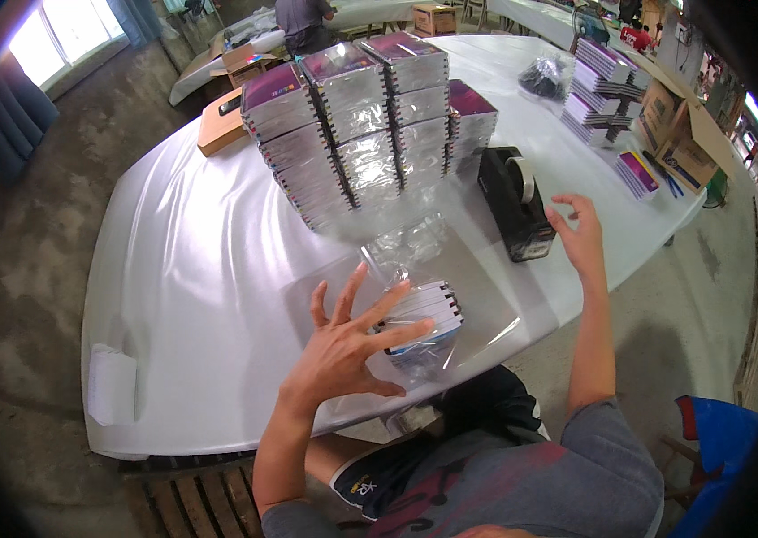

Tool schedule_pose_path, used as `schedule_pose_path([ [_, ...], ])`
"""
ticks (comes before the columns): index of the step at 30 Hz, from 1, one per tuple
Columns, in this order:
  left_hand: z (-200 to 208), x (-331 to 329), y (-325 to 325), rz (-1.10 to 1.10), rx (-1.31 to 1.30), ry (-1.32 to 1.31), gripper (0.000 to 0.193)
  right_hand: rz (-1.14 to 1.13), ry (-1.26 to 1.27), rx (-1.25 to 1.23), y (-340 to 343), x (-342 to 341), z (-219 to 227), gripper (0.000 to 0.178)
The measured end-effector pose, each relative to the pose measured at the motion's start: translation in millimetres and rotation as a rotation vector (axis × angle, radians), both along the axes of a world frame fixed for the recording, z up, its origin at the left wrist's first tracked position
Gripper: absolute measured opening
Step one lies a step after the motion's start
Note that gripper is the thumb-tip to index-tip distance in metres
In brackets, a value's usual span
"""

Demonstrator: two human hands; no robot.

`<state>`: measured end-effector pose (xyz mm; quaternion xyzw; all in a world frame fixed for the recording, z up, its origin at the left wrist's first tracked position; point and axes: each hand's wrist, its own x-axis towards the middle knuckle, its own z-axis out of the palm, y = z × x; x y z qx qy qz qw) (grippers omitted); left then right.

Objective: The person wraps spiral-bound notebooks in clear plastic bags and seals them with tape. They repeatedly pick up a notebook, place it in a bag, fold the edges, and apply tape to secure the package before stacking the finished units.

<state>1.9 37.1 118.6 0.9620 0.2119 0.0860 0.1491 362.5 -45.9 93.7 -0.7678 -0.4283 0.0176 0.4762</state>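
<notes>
My left hand (347, 345) spreads its fingers over a small stack of spiral-bound notebooks (419, 309) in a clear plastic bag (437, 359), near the table's front edge. The bag's loose end lies crumpled beyond the stack. To the right, my right hand (580, 235) is raised beside a black tape dispenser (513, 211) with a pale roll of tape (520, 177). Its fingers are bent and apart, and I see nothing held in them.
Tall stacks of wrapped notebooks (365, 170) with purple covers stand beyond my hands on the white-covered table (181, 296). More notebooks (598, 99) and an open cardboard box (679, 130) are at the far right. A white block (112, 386) lies at the left edge.
</notes>
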Motion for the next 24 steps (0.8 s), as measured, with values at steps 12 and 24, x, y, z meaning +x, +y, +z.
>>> schedule_pose_path([
  [12, 5, 0, -1, -0.013, 0.099, 0.067, 0.099, 0.082, 0.839, -0.038, 15, 27, -34, 0.028],
  [24, 4, 1, -3, 0.01, 0.065, 0.078, 0.095, 0.222, 1.049, 0.591, -6, 18, -91, 0.017],
])
